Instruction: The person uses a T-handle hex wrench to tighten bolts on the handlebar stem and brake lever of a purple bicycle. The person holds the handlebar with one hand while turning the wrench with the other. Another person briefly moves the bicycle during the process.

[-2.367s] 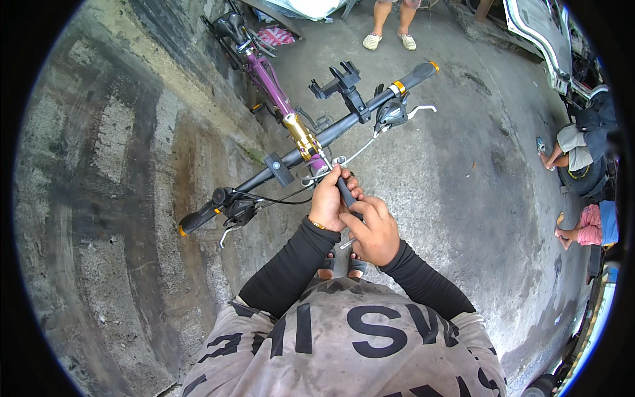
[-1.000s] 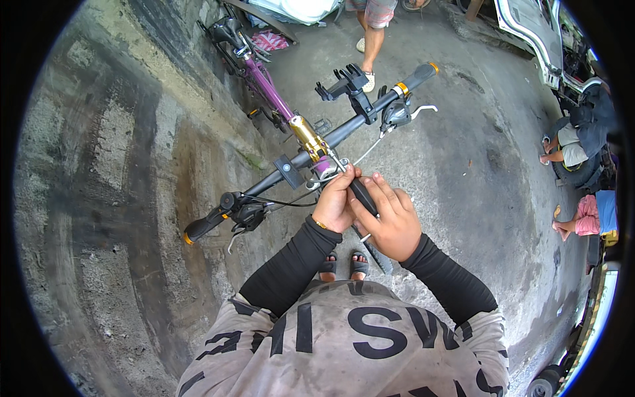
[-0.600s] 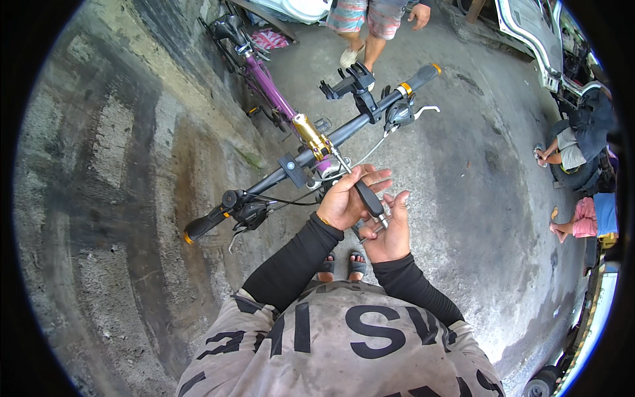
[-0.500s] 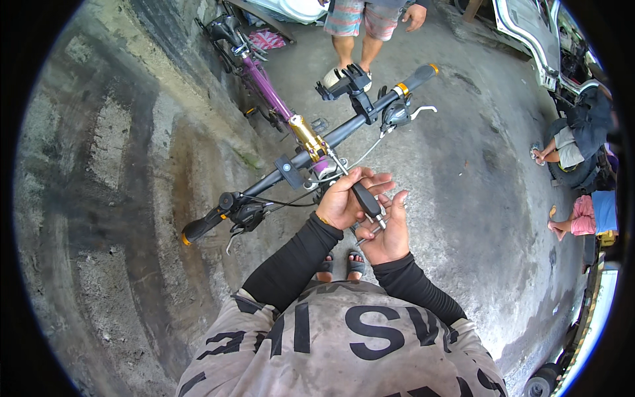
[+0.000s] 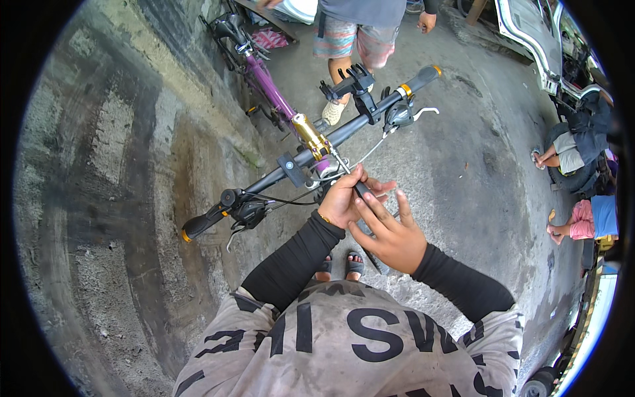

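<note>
My left hand [image 5: 339,204] is closed around a black-handled folding multi-tool [image 5: 362,190]. The tool's thin metal bit points up-left to the gold stem [image 5: 311,137] of a bicycle; whether it sits in a bolt is too small to tell. Back up, my right hand [image 5: 397,239] lies over the handle's lower end with its fingers stretched and apart. That end is hidden beneath it. A black handlebar [image 5: 344,134] crosses the stem, and the purple frame [image 5: 268,85] runs away to the upper left.
On the handlebar are a black phone holder [image 5: 350,85] and a right brake lever [image 5: 399,115] with cables. A person in striped shorts [image 5: 370,43] stands just beyond the bicycle. Other people sit at the right edge, by a tyre [image 5: 567,173]. A concrete ledge [image 5: 192,86] runs along the left.
My right hand has turned from palm up to palm down over the tool. My left hand keeps its hold. The person beyond the bicycle has moved closer.
</note>
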